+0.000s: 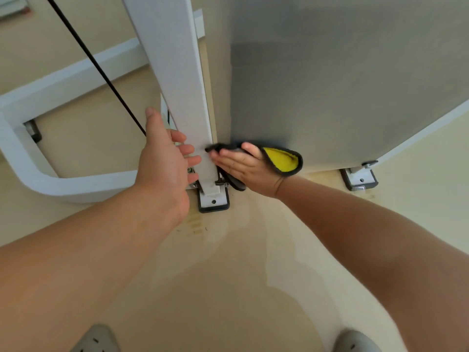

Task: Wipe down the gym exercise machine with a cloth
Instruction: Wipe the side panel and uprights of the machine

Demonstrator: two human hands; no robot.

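the right hand [243, 166] presses a yellow and grey cloth [284, 160] against the foot of the machine's white post [177, 72], fingers flat on it, not clenched. the left hand [165, 161] lies open, fingers spread, against the post's other side, just above the floor bracket [214, 200].

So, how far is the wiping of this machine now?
Done: cannot tell; no surface shows wipe marks. In hand: the right hand presses the cloth low on the white post, near its base plate; the left hand steadies the post. Left: probably the curved frame and grey panel.
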